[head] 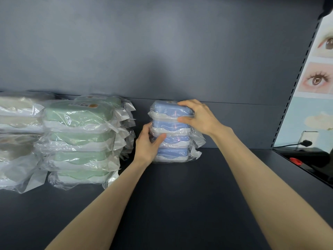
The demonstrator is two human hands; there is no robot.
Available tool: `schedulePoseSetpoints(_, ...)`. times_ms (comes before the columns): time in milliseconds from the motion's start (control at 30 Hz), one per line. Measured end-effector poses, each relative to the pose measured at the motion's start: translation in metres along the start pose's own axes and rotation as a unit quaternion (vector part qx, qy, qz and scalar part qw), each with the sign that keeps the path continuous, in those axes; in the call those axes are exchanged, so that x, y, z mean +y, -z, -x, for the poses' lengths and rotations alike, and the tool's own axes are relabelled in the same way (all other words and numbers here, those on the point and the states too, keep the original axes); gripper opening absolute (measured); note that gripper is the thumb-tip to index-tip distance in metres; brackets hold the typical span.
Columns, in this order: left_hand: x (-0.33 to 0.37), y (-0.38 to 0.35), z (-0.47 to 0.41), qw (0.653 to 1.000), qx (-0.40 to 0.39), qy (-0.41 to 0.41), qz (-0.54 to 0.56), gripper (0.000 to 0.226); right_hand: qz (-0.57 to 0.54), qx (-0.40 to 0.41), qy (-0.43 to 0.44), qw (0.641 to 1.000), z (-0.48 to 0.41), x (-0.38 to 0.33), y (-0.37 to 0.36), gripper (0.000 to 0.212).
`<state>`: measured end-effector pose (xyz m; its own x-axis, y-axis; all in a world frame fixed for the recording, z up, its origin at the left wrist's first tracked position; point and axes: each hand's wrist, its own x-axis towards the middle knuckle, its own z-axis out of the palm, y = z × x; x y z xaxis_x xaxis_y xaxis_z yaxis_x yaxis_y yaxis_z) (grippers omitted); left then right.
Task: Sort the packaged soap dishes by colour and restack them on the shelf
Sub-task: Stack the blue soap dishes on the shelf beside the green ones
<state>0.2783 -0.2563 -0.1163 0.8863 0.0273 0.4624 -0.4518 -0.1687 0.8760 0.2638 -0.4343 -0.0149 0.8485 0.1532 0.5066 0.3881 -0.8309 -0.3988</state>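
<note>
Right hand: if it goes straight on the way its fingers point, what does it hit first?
The right hand grips the top blue dish and points left. Past that, the green stack looks first in line, its bag ends nearest, though depth is unclear.

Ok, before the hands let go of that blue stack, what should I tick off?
1. Colour: ok. The blue stack shows four dishes, all blue.
2. Upright: ok. No lean is visible.
3. Left hand: ok. It grips the stack's left side at mid height.
4. Right hand: ok. It grips the top blue dish at its right end.
5. Clearance from the green stack: ok. Bare shelf shows between them.
6. Pushed fully against the back wall: cannot tell.
</note>
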Motion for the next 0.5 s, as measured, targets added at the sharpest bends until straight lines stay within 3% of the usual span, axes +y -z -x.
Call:
schedulePoseSetpoints(233,0.007,0.005,0.002,0.996,-0.017,0.032,-0.082,0.065,0.1,0.015,-0.025,0.995,0.005,-0.008,-0.001,0.05)
schedulePoseSetpoints(500,0.027,0.012,0.009,0.993,-0.037,0.077,-0.078,0.087,0.059,-0.028,-0.058,0.996,0.015,-0.02,0.013,0.068)
